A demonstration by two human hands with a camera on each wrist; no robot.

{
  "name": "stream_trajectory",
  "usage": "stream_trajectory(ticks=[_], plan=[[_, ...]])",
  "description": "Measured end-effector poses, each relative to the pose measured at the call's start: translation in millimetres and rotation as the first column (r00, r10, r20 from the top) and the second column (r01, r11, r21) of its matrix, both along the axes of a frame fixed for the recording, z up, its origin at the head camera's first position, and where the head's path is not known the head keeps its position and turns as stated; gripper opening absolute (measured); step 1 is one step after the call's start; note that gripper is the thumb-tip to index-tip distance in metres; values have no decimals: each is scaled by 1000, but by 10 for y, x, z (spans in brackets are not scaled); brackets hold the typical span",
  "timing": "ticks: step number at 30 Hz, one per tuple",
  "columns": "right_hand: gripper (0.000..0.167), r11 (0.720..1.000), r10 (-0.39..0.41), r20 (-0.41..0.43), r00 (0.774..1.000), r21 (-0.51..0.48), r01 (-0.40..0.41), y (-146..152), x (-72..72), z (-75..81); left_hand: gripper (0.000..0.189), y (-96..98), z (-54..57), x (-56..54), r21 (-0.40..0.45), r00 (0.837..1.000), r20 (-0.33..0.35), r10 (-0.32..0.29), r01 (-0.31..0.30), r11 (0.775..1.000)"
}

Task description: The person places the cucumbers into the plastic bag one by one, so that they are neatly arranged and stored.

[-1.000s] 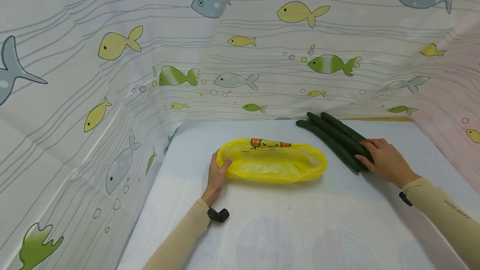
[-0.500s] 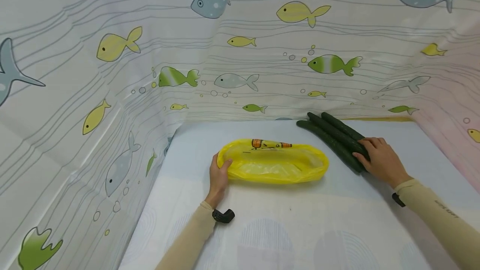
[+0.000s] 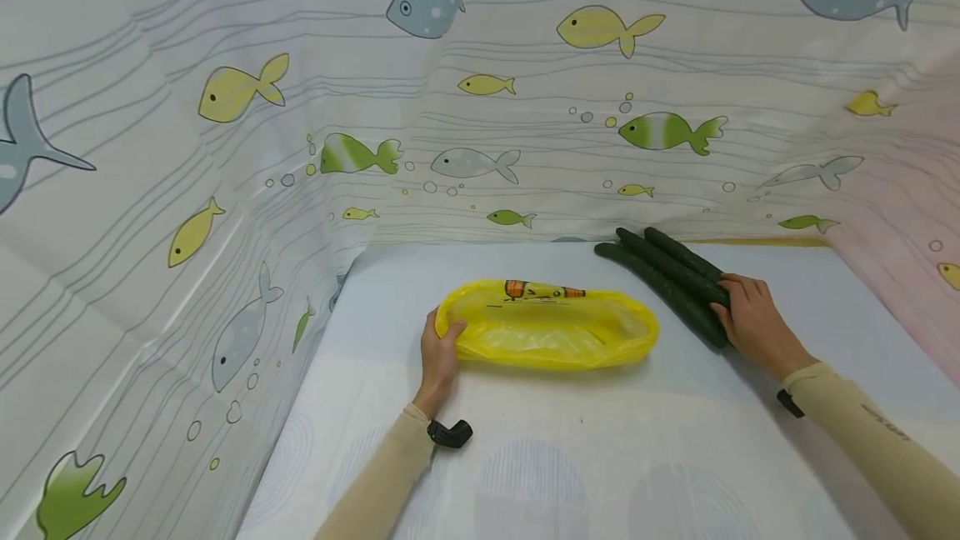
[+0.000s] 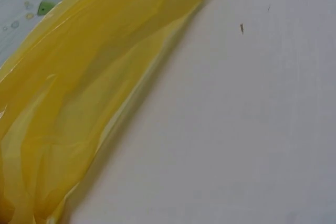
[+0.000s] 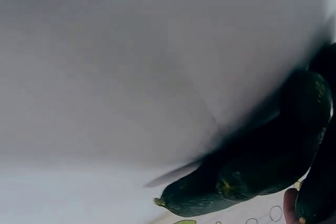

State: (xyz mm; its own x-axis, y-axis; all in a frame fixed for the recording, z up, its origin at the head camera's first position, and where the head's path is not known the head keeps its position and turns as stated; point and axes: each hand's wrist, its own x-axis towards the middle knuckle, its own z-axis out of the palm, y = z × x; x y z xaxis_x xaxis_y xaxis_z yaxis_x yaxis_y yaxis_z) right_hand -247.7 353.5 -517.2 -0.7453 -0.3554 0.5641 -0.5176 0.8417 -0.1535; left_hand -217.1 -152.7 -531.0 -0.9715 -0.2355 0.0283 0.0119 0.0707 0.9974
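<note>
On the white table [image 3: 525, 419], a yellow bag [image 3: 551, 353] is pinched at one end by the left hand [image 3: 438, 359]; to its right, one of the grouped cucumbers [image 3: 671, 267] is gripped by the right hand [image 3: 759, 325].

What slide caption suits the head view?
Left grip holds a yellow bag; right grip holds a cucumber beside others.

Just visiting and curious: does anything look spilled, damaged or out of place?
A tiny dark speck marks the pale tabletop in front of the yellow bag, perhaps stray debris. Nothing else stands out.
</note>
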Motion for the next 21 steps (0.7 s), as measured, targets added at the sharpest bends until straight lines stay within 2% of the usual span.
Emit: stream_trajectory(ticks=[12, 21], plan=[[44, 999, -46, -60, 997, 11, 46, -5, -28, 97, 59, -7, -17, 14, 9, 1000, -4, -9, 9, 1000], [36, 995, -23, -165, 986, -98, 7, -27, -21, 199, 60, -8, -12, 22, -13, 1000, -11, -17, 17, 1000]])
